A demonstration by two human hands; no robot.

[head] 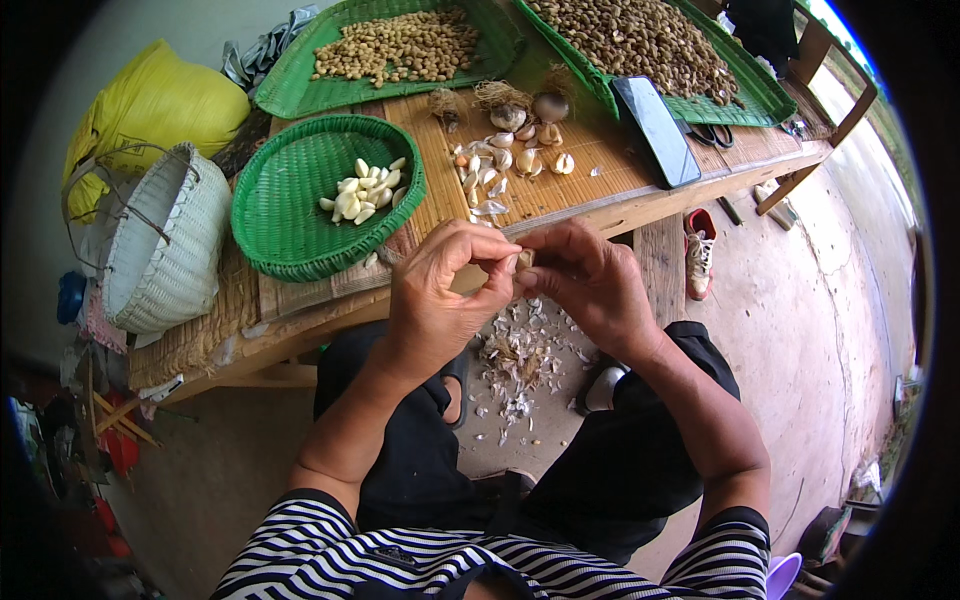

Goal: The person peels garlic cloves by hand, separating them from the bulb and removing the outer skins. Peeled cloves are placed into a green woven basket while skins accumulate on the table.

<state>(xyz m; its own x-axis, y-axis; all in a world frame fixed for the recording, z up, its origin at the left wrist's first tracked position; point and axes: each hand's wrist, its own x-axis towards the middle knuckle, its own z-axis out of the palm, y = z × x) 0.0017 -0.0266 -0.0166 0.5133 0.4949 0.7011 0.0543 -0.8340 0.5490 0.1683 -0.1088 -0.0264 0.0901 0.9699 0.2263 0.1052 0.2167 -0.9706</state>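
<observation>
A garlic clove point(526, 259) is pinched between the fingertips of my right hand point(596, 281), above the table's front edge. My left hand point(450, 281) meets it from the other side, thumb and forefinger pressed together at its edge. Fingers partly hide the clove. Left of my hands, a round green woven basket point(266, 191) holds several peeled cloves point(364, 191). Beyond my hands, unpeeled cloves point(501, 159) and loose skins point(489, 208) lie on the bamboo mat point(592, 202). Whole garlic bulbs point(508, 117) with dried roots sit farther back.
Two green woven trays of peanuts point(397, 45) point(637, 45) stand at the back. A smartphone point(658, 133) leans over the right tray's edge, beside scissors point(712, 135). A white woven basket point(169, 240) and yellow sack point(161, 105) stand left. Garlic skins point(521, 360) litter the floor; a shoe point(699, 255) lies right.
</observation>
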